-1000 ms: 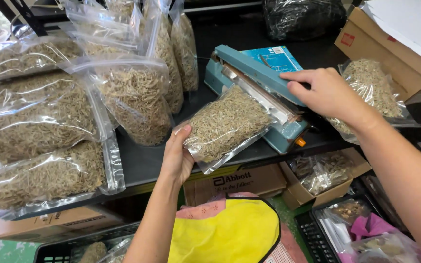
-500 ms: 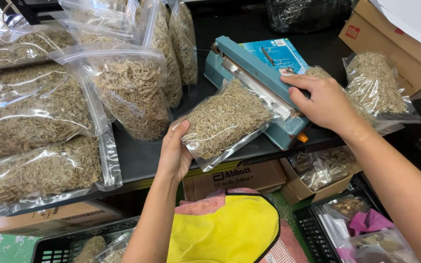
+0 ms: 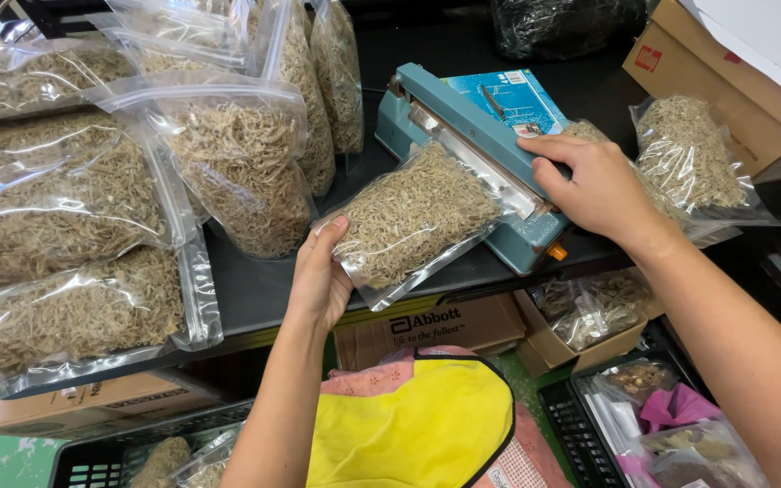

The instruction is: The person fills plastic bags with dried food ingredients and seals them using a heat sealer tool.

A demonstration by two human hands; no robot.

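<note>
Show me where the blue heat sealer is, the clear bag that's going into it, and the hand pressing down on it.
heat sealer (image 3: pixel 449 99): head view, on its raised blue arm.
clear bag (image 3: pixel 413 217): head view, on its filled middle.
right hand (image 3: pixel 594 181): head view, on the back of the hand.

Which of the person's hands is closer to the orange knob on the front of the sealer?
Right. The right hand presses the sealer's arm just above the orange knob; the left hand holds the bag's far end, well off to the side.

Bright even light, glare on plastic, sharp
</note>
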